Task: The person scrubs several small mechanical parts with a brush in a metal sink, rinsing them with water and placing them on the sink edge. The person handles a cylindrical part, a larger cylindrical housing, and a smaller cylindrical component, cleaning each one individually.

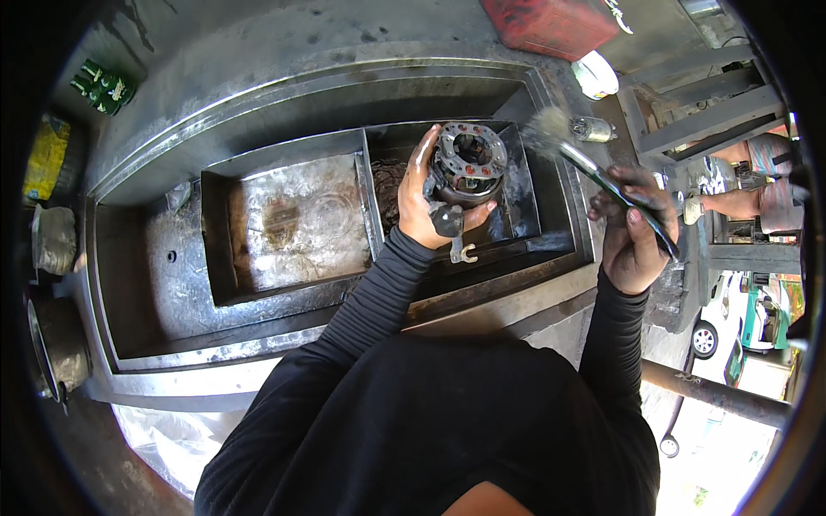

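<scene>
My left hand (419, 202) is wrapped round the side of a greasy round metal machine part (471, 185). Its upper end is a flanged ring with several holes and a large central opening. A dark rounded knob (447, 220) and a small forked metal piece (465, 253) stick out below my palm; I cannot tell how they join the part. To the right, clear of the part, my right hand (637, 228) grips a brush (594, 169) by its dark, shiny handle. The pale bristles point up and left, smeared by motion, over the basin's right rim.
Beneath my left hand is a long metal basin (163, 359) with a divided inner tray (292, 138). A metal cylinder (594, 129), white container (595, 76) and red container (551, 26) stand beyond its right end. Green bottles (105, 90) are far left. Another person's legs (740, 204) show at right.
</scene>
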Demonstrator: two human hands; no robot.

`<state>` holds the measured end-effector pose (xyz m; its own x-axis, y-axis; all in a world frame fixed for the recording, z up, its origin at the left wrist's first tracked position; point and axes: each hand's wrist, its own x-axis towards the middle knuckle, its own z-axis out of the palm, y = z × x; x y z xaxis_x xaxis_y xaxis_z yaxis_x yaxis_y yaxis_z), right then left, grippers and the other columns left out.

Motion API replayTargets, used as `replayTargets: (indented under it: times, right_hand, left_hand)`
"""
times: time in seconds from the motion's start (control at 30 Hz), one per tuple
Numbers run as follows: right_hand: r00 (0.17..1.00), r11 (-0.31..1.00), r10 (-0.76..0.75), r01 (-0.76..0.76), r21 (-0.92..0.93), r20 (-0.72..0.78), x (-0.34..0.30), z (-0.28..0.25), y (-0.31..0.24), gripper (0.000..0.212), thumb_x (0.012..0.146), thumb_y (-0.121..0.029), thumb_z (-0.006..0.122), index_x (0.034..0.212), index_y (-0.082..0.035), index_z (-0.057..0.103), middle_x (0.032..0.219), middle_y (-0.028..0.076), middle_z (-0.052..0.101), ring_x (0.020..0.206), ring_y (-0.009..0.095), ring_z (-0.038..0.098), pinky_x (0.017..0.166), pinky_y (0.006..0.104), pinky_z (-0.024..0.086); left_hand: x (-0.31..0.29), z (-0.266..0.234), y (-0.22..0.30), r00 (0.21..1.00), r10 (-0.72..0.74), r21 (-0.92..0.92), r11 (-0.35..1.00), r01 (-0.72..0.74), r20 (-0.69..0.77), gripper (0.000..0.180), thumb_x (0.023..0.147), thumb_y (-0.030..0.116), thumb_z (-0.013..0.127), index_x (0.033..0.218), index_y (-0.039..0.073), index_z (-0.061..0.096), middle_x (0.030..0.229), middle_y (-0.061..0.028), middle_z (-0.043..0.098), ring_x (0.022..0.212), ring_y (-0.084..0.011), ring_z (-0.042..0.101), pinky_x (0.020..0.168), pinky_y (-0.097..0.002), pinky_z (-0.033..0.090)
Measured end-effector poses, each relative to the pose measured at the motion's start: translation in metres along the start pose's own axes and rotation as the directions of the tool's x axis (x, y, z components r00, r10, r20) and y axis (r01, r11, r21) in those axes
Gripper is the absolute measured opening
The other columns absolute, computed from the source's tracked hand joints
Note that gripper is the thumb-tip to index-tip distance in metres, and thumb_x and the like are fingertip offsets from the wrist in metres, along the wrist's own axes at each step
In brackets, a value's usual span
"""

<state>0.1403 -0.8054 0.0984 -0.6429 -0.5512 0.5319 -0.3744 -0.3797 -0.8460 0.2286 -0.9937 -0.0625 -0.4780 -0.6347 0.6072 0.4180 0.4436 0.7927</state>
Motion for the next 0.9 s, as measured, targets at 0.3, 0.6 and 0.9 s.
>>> replayTargets:
  times: [0.3, 0.6, 0.9]
  right_hand:
    - [0.904, 0.89, 0.012, 0.185, -0.417, 0.427, 0.061, 0.015, 0.001, 0.006, 0.074, 0.005, 0.062, 0.081, 0.004, 0.063, 0.09, 0.015, 0.066, 0.085, 0.023, 0.065, 0.076, 0.0322, 0.05]
    - [0.742, 0.888, -0.108, 0.372, -0.272, 0.662, 0.085, 0.025, -0.003, 0.011, 0.074, -0.001, 0.063, 0.084, 0.004, 0.063, 0.085, 0.014, 0.062, 0.082, 0.025, 0.063, 0.074, 0.0341, 0.05]
    - [0.92, 0.847, -0.002, 0.21, -0.488, 0.393, 0.038, -0.048, 0.034, 0.009, 0.077, 0.004, 0.063, 0.085, 0.004, 0.06, 0.087, 0.011, 0.061, 0.082, 0.02, 0.06, 0.073, 0.0317, 0.049]
  left_hand:
    - [0.003, 0.001, 0.0, 0.995, 0.085, 0.036, 0.996, -0.087, 0.05, 0.098, 0.055, 0.032, 0.088, 0.137, 0.004, 0.043, 0.121, -0.0201, 0.057, 0.107, -0.0357, 0.06, 0.093, -0.0424, 0.049]
    - [-0.006, 0.006, -0.006, 0.998, 0.027, 0.011, 1.0, -0.028, 0.054, 0.094, 0.055, 0.03, 0.089, 0.132, 0.0, 0.044, 0.121, -0.0199, 0.057, 0.109, -0.0336, 0.06, 0.096, -0.0412, 0.048]
    - [-0.018, 0.017, 0.009, 0.974, -0.172, -0.201, 0.959, 0.2, 0.15, 0.1, 0.059, 0.017, 0.089, 0.141, 0.002, 0.033, 0.127, -0.0163, 0.054, 0.116, -0.0244, 0.055, 0.101, -0.0362, 0.044]
